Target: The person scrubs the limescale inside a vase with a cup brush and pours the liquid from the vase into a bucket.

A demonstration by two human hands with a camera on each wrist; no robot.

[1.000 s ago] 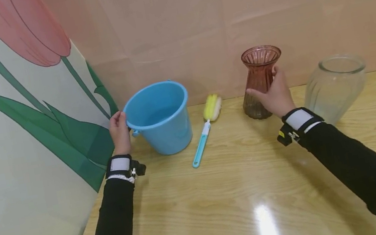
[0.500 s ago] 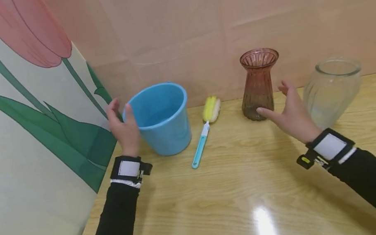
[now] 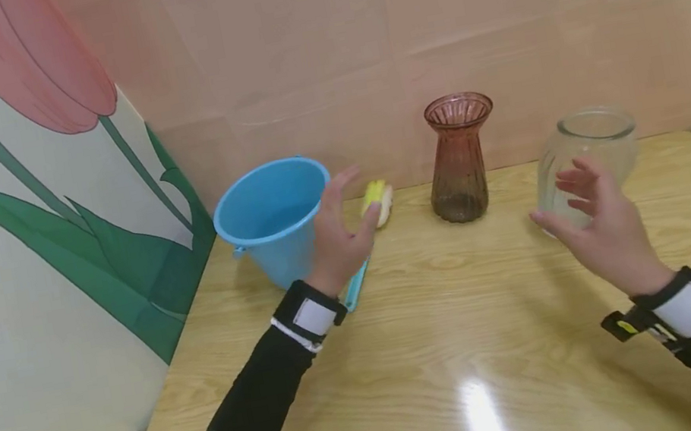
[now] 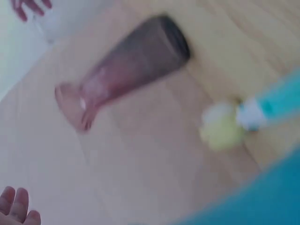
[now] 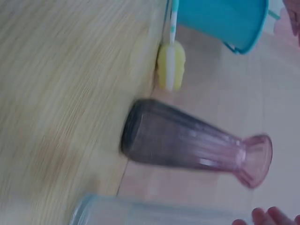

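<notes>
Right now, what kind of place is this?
Probably a small staged tabletop corner, not a real kitchen: a wooden table walled in by a pink backdrop and a painted tulip panel, with a blue bucket and a brown vase set out.

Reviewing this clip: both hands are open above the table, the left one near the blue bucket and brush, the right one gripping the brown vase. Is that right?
Not quite. The right hand grips nothing: in the head view it hovers open beside the clear glass vase, well apart from the brown vase. The rest holds: the left hand is open near the blue bucket and the brush.
</notes>
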